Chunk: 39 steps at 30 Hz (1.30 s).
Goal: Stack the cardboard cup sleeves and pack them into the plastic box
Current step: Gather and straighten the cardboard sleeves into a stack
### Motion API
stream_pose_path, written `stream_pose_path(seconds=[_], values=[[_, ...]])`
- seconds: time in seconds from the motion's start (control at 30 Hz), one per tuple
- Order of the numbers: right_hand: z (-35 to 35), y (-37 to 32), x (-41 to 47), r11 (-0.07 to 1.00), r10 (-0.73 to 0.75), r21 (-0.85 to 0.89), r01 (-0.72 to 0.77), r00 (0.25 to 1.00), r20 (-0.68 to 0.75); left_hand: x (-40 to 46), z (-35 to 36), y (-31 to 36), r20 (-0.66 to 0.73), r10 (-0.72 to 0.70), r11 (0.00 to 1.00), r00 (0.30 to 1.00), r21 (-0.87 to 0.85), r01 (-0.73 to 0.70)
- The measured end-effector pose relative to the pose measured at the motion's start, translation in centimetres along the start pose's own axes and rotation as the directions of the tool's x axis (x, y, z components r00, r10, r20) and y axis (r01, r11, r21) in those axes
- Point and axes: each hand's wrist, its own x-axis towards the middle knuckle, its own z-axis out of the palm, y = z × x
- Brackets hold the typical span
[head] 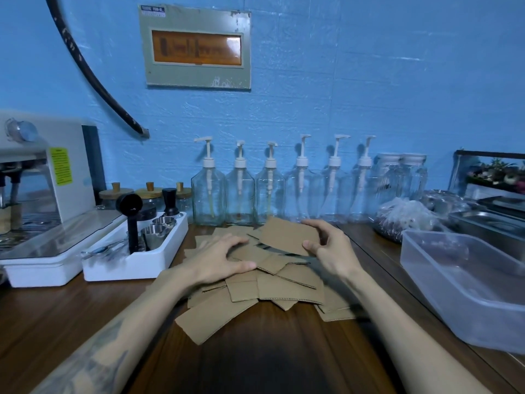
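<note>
Cardboard sleeves (pixel 264 282) lie in a loose, overlapping heap on the wooden counter (pixel 255 351), pointing every way, with none yet squared into a stack. The box (pixel 466 288) stands well apart to the right, near the counter's edge, and looks empty, though its cloudy walls make that hard to confirm. The likeliest trouble, as I judge it, is that flat, light pieces slide over one another: gather them with edges out of line and the stack will fan or shed pieces on the way across to the box. A crooked stack could also catch on the box rim and spill. The left-hand tray (pixel 136 251) of metal tools sits near the heap, so a wide sweep of the left arm might knock it. The right hand (pixel 329 248) pinches one sleeve (pixel 287 236) at its near right edge, thumb below and fingers curled over the top, lifting it tilted above the heap. The left hand (pixel 224 260) lies spread on the heap with fingers fairly straight, pressing down, thumb reaching toward the middle; it appears to grip nothing, only to steady the pieces beneath.
</note>
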Motion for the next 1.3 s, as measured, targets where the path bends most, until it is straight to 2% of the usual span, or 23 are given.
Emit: stream_pose_path(seconds=[0.1,0.2,0.4,0.53,0.7,0.83,1.03,1.17,1.23,1.3], values=[[0.1,0.3,0.2,1.000,0.004,-0.004,-0.003,1.000,0.002,-0.2,-0.4,0.2,-0.039,0.028,0.999,0.999,-0.030,-0.029],[0.3,0.4,0.3,1.000,0.002,-0.001,-0.002,1.000,-0.001,-0.6,-0.9,0.0,-0.042,0.014,0.990,0.999,-0.140,-0.020],[0.5,0.0,0.5,0.985,0.029,0.171,-0.030,1.000,0.007,-1.8,-1.7,-0.3,-0.098,0.013,0.978,0.995,-0.206,-0.033],[0.4,0.2,0.7,0.977,0.056,0.209,-0.052,0.998,-0.017,-3.3,-2.1,-0.6,-0.133,0.035,0.945,0.991,-0.318,-0.076],[1.7,0.4,0.2,0.994,0.010,0.105,-0.018,0.997,0.082,-4.6,-2.6,-1.2,-0.148,0.009,0.763,0.989,-0.638,-0.103],[2.2,-0.1,-0.2,0.999,-0.024,0.051,0.017,0.991,0.134,-4.8,-3.2,-1.5,-0.201,-0.066,0.637,0.977,-0.762,-0.114],[2.4,-0.4,-0.5,0.998,-0.059,0.039,0.053,0.984,0.168,-4.5,-3.4,-1.4,-0.309,-0.136,0.621,0.941,-0.767,-0.161],[2.6,-0.3,-0.3,0.995,-0.100,0.029,0.096,0.984,0.150,-4.1,-3.5,-0.8,-0.422,-0.313,0.531,0.851,-0.820,-0.212],[2.8,-0.2,-0.3,0.993,-0.117,0.037,0.112,0.981,0.157,-3.9,-3.7,-0.4,-0.473,-0.306,0.527,0.826,-0.807,-0.266],[3.0,-0.4,-0.3,0.993,-0.118,0.044,0.111,0.977,0.178,-3.7,-3.4,0.3,-0.488,-0.204,0.574,0.849,-0.762,-0.301]])
